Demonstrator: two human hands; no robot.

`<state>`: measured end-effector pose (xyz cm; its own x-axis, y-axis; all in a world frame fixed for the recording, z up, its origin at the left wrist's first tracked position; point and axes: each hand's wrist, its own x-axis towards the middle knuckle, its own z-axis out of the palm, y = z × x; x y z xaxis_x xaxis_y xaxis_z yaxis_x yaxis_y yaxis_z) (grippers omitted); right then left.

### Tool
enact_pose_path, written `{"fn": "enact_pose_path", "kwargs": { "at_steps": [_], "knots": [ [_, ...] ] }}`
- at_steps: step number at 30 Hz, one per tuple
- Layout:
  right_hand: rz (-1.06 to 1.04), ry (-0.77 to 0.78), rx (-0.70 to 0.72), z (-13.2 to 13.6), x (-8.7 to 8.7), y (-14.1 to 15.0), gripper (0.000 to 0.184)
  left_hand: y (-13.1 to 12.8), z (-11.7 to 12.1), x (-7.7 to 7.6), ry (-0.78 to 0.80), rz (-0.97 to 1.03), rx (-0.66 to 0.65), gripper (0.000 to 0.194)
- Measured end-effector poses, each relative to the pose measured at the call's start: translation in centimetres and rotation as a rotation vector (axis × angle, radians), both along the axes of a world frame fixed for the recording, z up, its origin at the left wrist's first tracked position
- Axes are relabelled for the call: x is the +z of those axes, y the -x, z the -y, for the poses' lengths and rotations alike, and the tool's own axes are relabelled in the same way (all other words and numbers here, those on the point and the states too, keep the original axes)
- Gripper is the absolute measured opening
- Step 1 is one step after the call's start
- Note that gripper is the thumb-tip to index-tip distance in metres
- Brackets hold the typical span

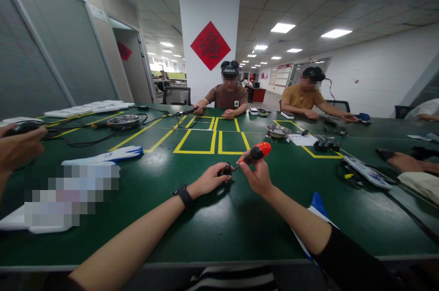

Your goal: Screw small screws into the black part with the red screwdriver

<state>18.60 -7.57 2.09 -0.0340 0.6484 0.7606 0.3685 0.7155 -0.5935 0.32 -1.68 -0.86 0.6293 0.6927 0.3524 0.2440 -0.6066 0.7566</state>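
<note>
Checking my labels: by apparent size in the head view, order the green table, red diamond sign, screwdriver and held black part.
1. Green table
2. Red diamond sign
3. Screwdriver
4. Held black part, partly hidden

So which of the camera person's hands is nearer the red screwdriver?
Right. The right hand holds the screwdriver by its handle; the left hand is near its tip, holding a small black part.

Your left hand [214, 177] covers part of the black piece [227, 168]; whether the screwdriver's [261, 150] tip touches it is too small to tell. Your right forearm [297, 213] hides some of a glove [318, 203]. Left of your left hand, a white item [72, 197] is pixelated; farther left, the picture's edge cuts off a co-worker's hand [24, 145].
</note>
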Motion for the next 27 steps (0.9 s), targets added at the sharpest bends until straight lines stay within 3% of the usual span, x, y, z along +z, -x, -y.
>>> {"fn": "enact_pose_path", "kwargs": {
  "at_steps": [5,11,15,22,27],
  "knots": [
    [-0.001,0.014,0.104,0.4,1.0,0.7,0.012,0.1,-0.1,-0.1,-0.026,-0.004,-0.005,0.025],
    [-0.293,0.109,0.256,0.1,0.8,2.0,0.025,0.0,-0.1,-0.1,-0.049,-0.006,0.007,0.024],
    [-0.294,0.122,0.275,0.3,0.8,1.9,0.031,0.0,0.0,0.1,-0.037,-0.018,0.025,0.027],
    [-0.232,0.132,0.207,0.6,1.7,1.3,0.023,0.1,-0.1,-0.2,-0.049,-0.018,0.03,0.028],
    [-0.363,0.218,0.384,0.1,1.6,1.6,0.018,0.1,-0.1,-0.3,-0.065,-0.036,0.029,0.025]
  ]
}}
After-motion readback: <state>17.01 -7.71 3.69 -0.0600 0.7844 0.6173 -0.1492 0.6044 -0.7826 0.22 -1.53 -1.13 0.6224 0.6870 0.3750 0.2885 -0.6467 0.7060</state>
